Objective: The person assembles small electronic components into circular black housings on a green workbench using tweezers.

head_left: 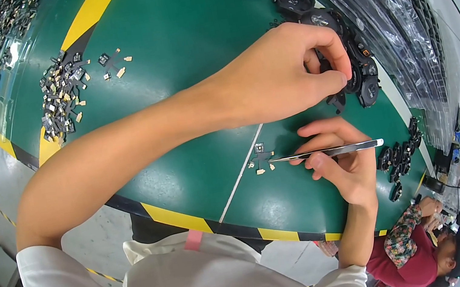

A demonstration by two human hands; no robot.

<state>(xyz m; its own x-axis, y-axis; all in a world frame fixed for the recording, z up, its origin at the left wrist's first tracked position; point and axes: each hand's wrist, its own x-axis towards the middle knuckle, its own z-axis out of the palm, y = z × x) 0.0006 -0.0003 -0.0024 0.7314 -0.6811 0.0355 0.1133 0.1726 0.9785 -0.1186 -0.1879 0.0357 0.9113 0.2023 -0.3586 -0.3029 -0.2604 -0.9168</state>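
Note:
My left hand point(291, 71) reaches across to the right, thumb and forefinger pinched at the edge of a black round part point(355, 79) in a cluster of similar parts. The hand hides part of that cluster. Nearer me, my right hand point(341, 164) holds metal tweezers point(342, 149) between thumb and fingers. The tweezers lie almost level, their tips pointing left. Close by those tips, a small black flex circuit piece point(260, 155) with gold-coloured ends rests on the green mat point(186, 176), just right of a white line.
A pile of flex circuit pieces point(62, 96) lies at left, with a few loose ones point(116, 62) beside it. Clear plastic trays point(365, 3) are stacked at far right. More black parts point(398, 157) sit at right. A co-worker point(406, 254) sits at lower right.

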